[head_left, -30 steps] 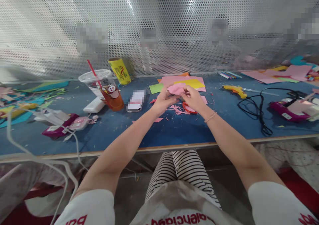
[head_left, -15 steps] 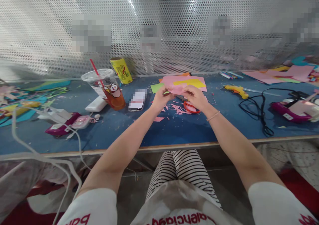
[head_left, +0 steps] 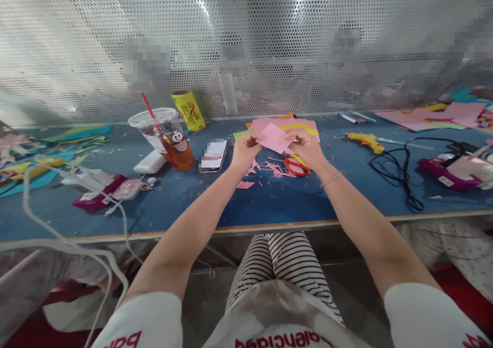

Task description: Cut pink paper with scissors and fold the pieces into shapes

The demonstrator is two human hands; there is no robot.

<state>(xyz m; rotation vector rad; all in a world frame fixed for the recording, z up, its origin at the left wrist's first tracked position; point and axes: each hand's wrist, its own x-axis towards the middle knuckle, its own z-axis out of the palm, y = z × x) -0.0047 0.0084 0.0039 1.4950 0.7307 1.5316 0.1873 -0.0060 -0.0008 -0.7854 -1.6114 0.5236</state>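
Note:
A small pink paper piece [head_left: 276,138] is held up over the blue table, its flat face toward me. My left hand [head_left: 246,147] pinches its left corner, and my right hand [head_left: 305,146] grips the right side, both with fingers closed. Behind them lies a stack of coloured sheets, with a yellow sheet [head_left: 304,128] on pink ones. Red-handled scissors [head_left: 296,167] rest just below my right hand, partly hidden by it. Thin pink paper scraps [head_left: 275,169] are scattered beneath the held piece.
On the left stand a drink cup [head_left: 177,145], a yellow roll [head_left: 188,111], a phone [head_left: 213,155] and a purple power strip [head_left: 98,193] with white cables. To the right are a yellow glue gun [head_left: 365,141], its black cord, markers [head_left: 356,117] and another purple strip [head_left: 447,176].
The pink paper, crumpled-looking or folded between my fingers before, now shows a flat, squarish face. My hands have shifted only slightly, and more yellow shows by the scissors.

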